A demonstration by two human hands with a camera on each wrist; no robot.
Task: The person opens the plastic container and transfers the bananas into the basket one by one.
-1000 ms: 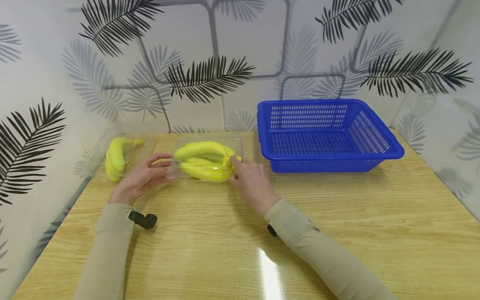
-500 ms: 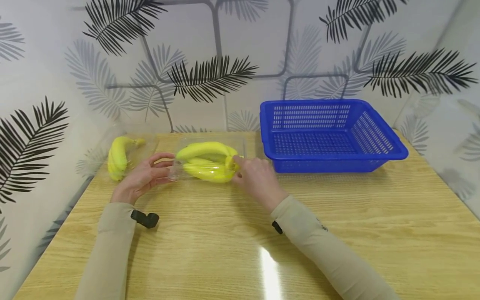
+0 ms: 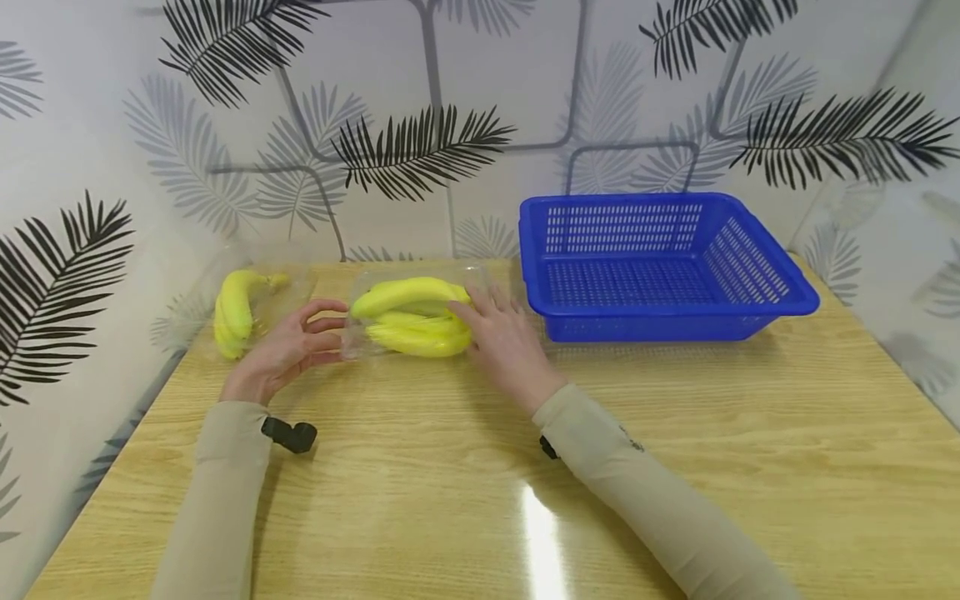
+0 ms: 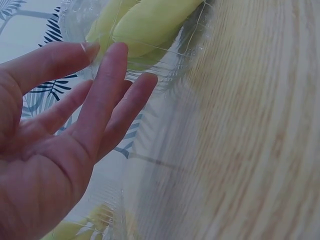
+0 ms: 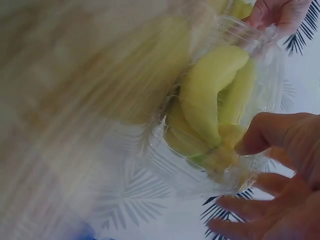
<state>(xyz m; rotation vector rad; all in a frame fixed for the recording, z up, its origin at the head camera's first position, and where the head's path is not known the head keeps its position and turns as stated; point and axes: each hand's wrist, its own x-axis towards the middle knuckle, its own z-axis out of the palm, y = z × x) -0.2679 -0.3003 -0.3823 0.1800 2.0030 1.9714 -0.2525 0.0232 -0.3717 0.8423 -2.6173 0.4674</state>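
From my feed I see the left hand (image 3: pixel 288 352) and right hand (image 3: pixel 512 348), fingers apart, at opposite ends of the clear container (image 3: pixel 372 276) with bananas (image 3: pixel 422 335) inside.

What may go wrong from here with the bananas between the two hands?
The clear container might slip if lifted: the left hand is loosely open at one end, and the right hand does not seem wrapped around the other. The left hand might also bump the second banana pack close beside it.
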